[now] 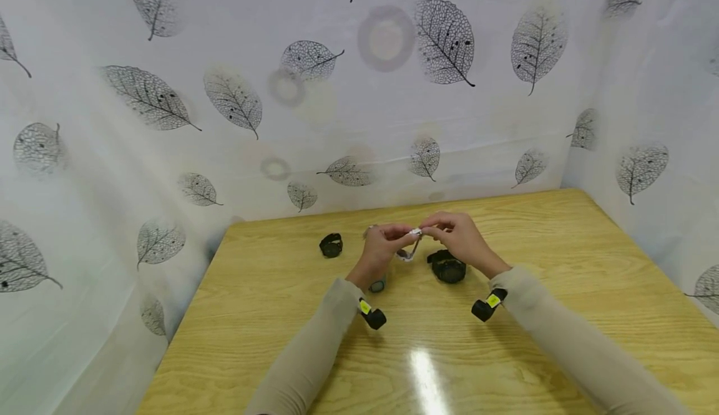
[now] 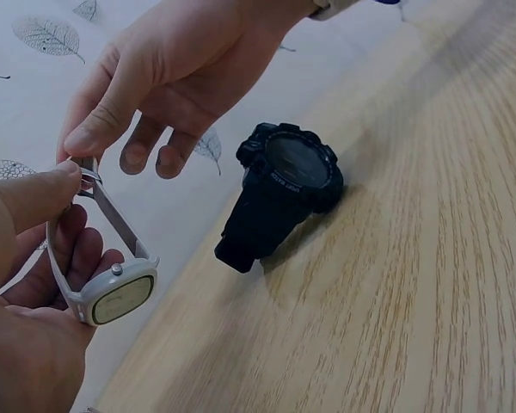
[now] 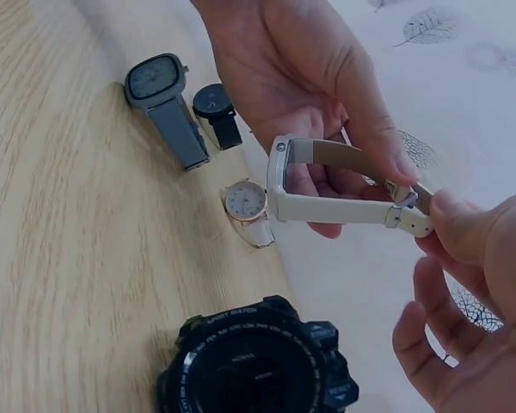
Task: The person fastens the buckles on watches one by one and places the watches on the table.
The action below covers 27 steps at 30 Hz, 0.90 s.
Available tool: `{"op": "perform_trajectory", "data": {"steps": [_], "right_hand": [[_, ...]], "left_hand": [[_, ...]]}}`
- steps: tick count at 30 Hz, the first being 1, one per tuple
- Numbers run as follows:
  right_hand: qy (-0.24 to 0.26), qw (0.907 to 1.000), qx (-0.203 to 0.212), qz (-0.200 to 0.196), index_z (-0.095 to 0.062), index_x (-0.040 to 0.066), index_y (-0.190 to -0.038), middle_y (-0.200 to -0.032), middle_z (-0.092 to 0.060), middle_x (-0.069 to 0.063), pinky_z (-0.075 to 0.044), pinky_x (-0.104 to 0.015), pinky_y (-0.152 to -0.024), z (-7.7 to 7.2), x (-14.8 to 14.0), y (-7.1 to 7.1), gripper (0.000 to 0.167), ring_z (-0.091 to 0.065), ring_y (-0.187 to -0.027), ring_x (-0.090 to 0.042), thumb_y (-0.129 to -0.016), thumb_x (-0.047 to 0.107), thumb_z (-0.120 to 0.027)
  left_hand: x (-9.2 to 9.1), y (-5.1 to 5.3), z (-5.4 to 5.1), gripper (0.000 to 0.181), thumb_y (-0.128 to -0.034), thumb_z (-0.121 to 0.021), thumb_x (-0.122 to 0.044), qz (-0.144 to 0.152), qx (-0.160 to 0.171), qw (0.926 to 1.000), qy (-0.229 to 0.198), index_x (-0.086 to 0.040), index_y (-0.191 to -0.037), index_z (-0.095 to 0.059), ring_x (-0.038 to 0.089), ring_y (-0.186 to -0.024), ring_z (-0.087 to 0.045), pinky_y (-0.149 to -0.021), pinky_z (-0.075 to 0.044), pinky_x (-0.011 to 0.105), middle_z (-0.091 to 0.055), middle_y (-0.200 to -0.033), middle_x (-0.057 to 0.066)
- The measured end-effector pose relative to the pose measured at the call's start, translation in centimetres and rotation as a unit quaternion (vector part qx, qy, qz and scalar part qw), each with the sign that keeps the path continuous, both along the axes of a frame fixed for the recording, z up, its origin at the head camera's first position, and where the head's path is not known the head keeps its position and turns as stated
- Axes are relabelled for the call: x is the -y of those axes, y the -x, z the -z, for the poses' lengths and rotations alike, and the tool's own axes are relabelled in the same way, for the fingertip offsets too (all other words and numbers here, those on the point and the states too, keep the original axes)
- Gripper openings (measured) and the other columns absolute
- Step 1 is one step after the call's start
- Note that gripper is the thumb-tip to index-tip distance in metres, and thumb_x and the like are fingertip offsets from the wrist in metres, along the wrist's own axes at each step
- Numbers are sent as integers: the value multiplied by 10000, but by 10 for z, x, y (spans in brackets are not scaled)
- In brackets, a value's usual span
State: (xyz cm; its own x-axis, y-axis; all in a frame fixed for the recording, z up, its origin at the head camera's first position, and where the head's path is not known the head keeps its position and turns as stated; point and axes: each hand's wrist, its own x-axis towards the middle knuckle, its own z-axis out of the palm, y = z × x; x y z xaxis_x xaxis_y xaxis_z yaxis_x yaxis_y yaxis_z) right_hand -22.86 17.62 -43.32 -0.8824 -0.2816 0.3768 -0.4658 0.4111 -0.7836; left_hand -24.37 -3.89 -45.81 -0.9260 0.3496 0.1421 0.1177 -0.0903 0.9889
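A white wristwatch (image 1: 404,255) with a squarish case is held up above the table, its strap looped through the buckle (image 3: 401,196). My left hand (image 1: 381,249) pinches the strap at the buckle between thumb and fingers. On the other side, my right hand (image 1: 462,240) pinches the strap's end with thumb and forefinger; its other fingers are loosely bent. In the left wrist view the watch's case (image 2: 120,294) hangs below both hands, dial facing outward. Just below my right hand, a large black sport watch (image 1: 449,269) rests on the table.
A grey-blue square watch (image 3: 159,82) lies near my left wrist. Beyond it are a small black watch (image 1: 331,245) and a small white-dialled watch (image 3: 245,200). The wooden table (image 1: 269,315) ends at a leaf-patterned curtain (image 1: 359,109) at the back.
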Motion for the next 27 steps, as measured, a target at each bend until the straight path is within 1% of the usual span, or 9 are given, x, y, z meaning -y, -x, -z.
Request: {"op": "perform_trajectory", "data": {"steps": [2, 3, 6, 10, 13, 17, 20, 24, 27], "right_hand": [[-171, 9997, -138, 68, -803, 174, -1036, -1042, -739, 0, -549, -336, -652, 1, 2, 0, 114, -641, -805, -224, -995, 215, -706], [-236, 9995, -197, 93, -803, 175, -1038, -1048, -741, 4, -547, -340, -668, 0, 3, 0, 116, -643, -821, -203, -995, 219, -705], [-382, 9987, -295, 167, -795, 178, -1085, -1077, -741, 1, -553, -345, -687, 1, 4, -1, 151, -645, -848, -167, -1006, 255, -691], [-161, 9996, -101, 194, -765, 174, -1192, -1138, -734, -24, -583, -348, -670, 1, 5, -4, 228, -669, -872, -189, -1003, 282, -699], [6, 9999, -9, 149, -737, 169, -1258, -1154, -741, -36, -595, -349, -699, 2, 6, -6, 294, -694, -913, -201, -990, 286, -719], [51, 9998, -114, 177, -729, 160, -1282, -1119, -760, -33, -592, -362, -747, 5, 8, -6, 318, -708, -942, -183, -989, 284, -721], [96, 9996, -193, 197, -741, 146, -1271, -1121, -758, -40, -594, -380, -745, 6, 10, -6, 295, -704, -921, -185, -999, 255, -711], [50, 9996, -253, 93, -749, 155, -1269, -1175, -736, -42, -598, -381, -746, 7, 12, -5, 261, -686, -919, -186, -1024, 202, -672], [-28, 9995, -324, 45, -751, 164, -1269, -1197, -720, -36, -592, -359, -738, 8, 14, -6, 254, -671, -927, -178, -1039, 182, -645]], "left_hand": [[0, 0, 0, 237, -943, -778, -169, -1, -23, 10000, 30, -7, -1114, -767, 552, -1067, -612, -771, -618, 478, -757, -1029, 92], [0, -1, 0, 235, -943, -778, -170, -20, -33, 10000, 47, -8, -1114, -768, 544, -1065, -618, -776, -615, 489, -758, -1029, 92], [0, -1, 0, 232, -947, -775, -179, -132, -8, 9999, 49, -20, -1115, -773, 463, -1041, -668, -809, -607, 516, -761, -1036, 89], [-1, 0, -2, 246, -933, -792, -192, -325, 242, 9988, -259, -29, -1117, -777, 345, -1009, -714, -895, -582, 541, -762, -1055, 97], [-2, 0, -4, 259, -918, -809, -195, -409, 420, 9969, -515, -27, -1113, -778, 329, -997, -721, -933, -568, 541, -761, -1064, 106], [-3, -1, -5, 278, -919, -807, -192, -386, 488, 9958, -674, -12, -1128, -769, 320, -997, -730, -987, -527, 583, -762, -1068, 110], [-5, -1, -5, 289, -917, -809, -195, -413, 456, 9959, -661, -9, -1135, -767, 333, -1003, -731, -992, -532, 556, -763, -1059, 110], [-7, -1, -3, 265, -912, -813, -189, -531, 359, 9965, -543, -29, -1120, -776, 304, -978, -740, -933, -581, 449, -766, -1047, 105], [-8, -1, -3, 247, -916, -806, -174, -590, 316, 9964, -528, -24, -1110, -779, 278, -953, -744, -928, -584, 446, -767, -1046, 105]]}}
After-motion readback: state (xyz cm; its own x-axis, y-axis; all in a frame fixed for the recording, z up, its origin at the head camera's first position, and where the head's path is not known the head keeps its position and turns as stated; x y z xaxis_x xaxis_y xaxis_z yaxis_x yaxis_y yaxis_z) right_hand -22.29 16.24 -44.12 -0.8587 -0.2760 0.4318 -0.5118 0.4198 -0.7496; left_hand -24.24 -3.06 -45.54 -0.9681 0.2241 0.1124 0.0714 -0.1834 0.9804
